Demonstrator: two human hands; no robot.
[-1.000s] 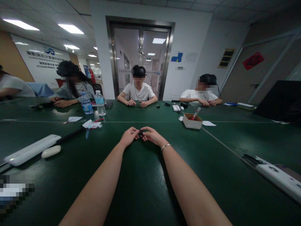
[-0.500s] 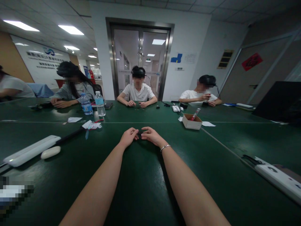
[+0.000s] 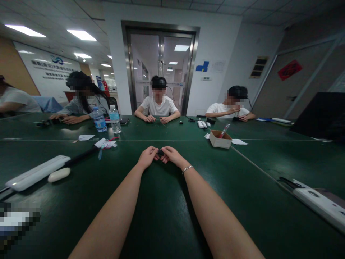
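A small black object (image 3: pixel 160 152) sits between my two hands just above the green table (image 3: pixel 161 201); its kind is too small to make out. My left hand (image 3: pixel 147 157) pinches it from the left with thumb and fingers. From the right, my right hand (image 3: pixel 172 156) closes its fingertips on the same object, a silver bangle (image 3: pixel 188 169) around that wrist. The fingers cover most of the object.
Left are a white folded device (image 3: pixel 37 172), an oval white case (image 3: pixel 59 175), paper scraps (image 3: pixel 105 143) and two water bottles (image 3: pixel 115 120). Right are a small cardboard box (image 3: pixel 220 139) and a white power strip (image 3: pixel 318 198). Several people with headsets sit around the table.
My right hand has moved slightly left, and its fingers have closed onto the black object. My left hand has stayed almost in place.
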